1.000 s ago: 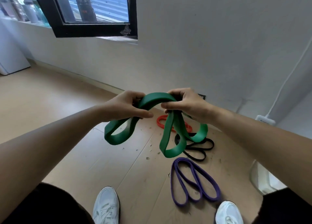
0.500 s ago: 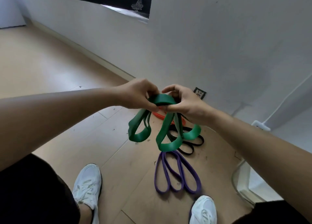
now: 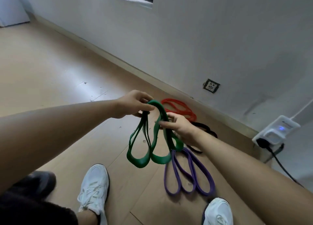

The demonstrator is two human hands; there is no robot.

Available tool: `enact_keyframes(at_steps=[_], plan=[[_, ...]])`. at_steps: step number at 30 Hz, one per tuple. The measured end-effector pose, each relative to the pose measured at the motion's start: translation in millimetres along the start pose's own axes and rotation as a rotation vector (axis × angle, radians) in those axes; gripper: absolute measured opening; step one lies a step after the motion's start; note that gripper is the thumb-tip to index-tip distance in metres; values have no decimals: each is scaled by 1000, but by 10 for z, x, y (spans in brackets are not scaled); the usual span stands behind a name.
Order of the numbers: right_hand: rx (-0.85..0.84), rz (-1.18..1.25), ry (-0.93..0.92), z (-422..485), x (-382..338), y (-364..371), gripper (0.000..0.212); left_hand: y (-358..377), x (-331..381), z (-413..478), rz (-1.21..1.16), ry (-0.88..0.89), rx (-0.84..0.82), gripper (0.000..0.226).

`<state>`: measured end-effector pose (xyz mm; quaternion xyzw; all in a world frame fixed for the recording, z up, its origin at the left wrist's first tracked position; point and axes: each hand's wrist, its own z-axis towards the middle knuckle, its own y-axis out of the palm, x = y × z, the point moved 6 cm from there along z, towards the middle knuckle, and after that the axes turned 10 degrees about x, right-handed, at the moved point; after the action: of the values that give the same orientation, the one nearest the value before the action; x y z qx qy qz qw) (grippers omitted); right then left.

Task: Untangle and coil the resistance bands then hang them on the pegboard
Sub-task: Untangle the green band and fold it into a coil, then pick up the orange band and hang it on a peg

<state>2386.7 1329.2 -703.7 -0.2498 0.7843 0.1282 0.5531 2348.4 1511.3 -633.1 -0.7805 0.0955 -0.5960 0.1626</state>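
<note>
L hand (image 3: 133, 104) grips the top of the green band (image 3: 140, 162), fingers curled round the gathered strands. R hand (image 3: 179, 128), at its 4 o'clock, pinches more strands. The band hangs in loops above the floor (image 3: 50, 72), so its coil looks nearly done. On the floor: red band (image 3: 192, 117) at 1 o'clock, black band (image 3: 206, 128) at 3, purple band (image 3: 207, 192) at 5, all folded. Pegboard not in view; prob. all 4 left to hang.

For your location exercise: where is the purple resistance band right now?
In the head view, the purple resistance band lies on the floor right of centre, between the right shoe and the black band.
</note>
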Motion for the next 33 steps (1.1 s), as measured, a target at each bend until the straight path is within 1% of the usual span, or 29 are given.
enact_keyframes(at_steps=[2, 5, 8, 13, 15, 17, 18, 21, 22, 23, 26, 27, 29, 31, 33], plan=[[36, 97, 63, 124, 288, 29, 43, 100, -264, 146, -50, -44, 6, 23], [100, 116, 140, 363, 728, 91, 33, 256, -714, 411, -87, -121, 61, 16], [162, 113, 196, 670, 1122, 187, 25, 375, -1165, 725, -92, -193, 118, 25], [267, 169, 307, 1241, 1708, 287, 29, 564, -1740, 1299, -54, -247, 175, 28], [301, 173, 322, 1432, 1843, 269, 25, 636, -1915, 1516, -52, -256, 214, 25], [310, 43, 303, 1585, 1908, 193, 18, 712, -2088, 1707, -46, -261, 247, 22], [304, -94, 284, 1643, 1904, 135, 17, 753, -2171, 1790, -25, -256, 259, 22], [269, -587, 248, 1806, 1942, -41, 20, 861, -2376, 1973, 112, -204, 289, 24], [248, -690, 252, 1841, 1966, -76, 21, 897, -2425, 2008, 168, -190, 293, 25], [227, -761, 250, 1862, 1990, -102, 27, 934, -2469, 2030, 227, -181, 290, 25], [172, -836, 245, 1844, 2060, -145, 71, 1029, -2585, 2066, 385, -195, 241, 30], [158, -862, 235, 1816, 2071, -169, 80, 1046, -2604, 2070, 415, -197, 225, 34], [156, -927, 197, 1767, 2071, -260, 81, 1048, -2603, 2068, 443, -202, 210, 42], [179, -950, 148, 1722, 2053, -375, 75, 1025, -2570, 2059, 457, -205, 206, 50], [216, -926, 99, 1701, 2014, -515, 68, 1005, -2512, 2068, 463, -198, 210, 52]])
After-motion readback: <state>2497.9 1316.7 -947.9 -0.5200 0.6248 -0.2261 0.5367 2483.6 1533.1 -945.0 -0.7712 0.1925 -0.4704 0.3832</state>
